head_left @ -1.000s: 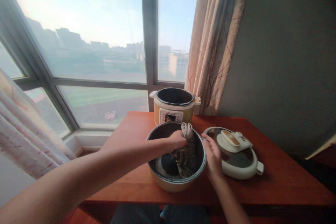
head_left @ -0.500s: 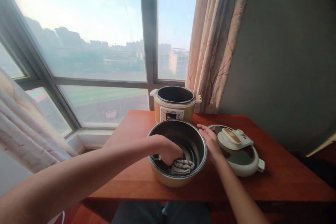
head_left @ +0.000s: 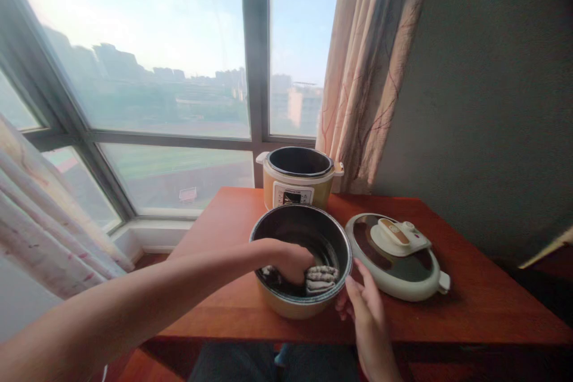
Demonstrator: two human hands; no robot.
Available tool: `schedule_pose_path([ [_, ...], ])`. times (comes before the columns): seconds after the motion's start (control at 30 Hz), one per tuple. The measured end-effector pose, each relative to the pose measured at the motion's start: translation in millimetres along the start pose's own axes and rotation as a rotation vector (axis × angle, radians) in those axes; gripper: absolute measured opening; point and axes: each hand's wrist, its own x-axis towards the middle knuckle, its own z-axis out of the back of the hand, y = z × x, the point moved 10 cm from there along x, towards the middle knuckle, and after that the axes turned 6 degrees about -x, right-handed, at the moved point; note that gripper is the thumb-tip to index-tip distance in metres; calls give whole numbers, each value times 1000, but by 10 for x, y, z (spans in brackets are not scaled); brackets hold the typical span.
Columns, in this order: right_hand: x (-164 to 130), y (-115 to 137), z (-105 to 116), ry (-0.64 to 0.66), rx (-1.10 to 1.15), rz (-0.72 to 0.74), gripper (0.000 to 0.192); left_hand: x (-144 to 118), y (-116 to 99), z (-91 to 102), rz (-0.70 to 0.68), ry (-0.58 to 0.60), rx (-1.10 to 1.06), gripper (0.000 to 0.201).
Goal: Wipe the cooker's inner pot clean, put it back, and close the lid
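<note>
A deep inner pot (head_left: 295, 309) with a dark inside and a gold outer wall stands near the table's front edge. My left hand (head_left: 293, 261) reaches down into it, closed on a folded grey patterned cloth (head_left: 322, 279) against the inner wall. Its fingertips are hidden from me. At the pot's right side is my right hand (head_left: 364, 304), thumb and fingers apart, close by the rim; whether it touches the wall I cannot tell. Just behind the pot stands the gold and white electric cooker body (head_left: 298, 182), its top uncovered.
A round white lid (head_left: 405, 289) with a dark top and a raised handle lies on the red-brown table (head_left: 474, 304) at the right. Windows rise behind the table, with a curtain (head_left: 358, 101) hanging at the back right and another at the left.
My right hand has come from the pot's far right side to its near right side. In the pot, my left hand and the cloth have shifted slightly to the right.
</note>
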Motion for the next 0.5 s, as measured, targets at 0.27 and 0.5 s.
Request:
schedule_pose_path([
  [0.27, -32, 94, -134, -15, -82, 29, 82, 221, 181, 180, 204, -256, -484, 26],
  [0.5, -41, 96, -167, 26, -21, 27, 85, 267, 575, 355, 355, -556, -848, 38],
])
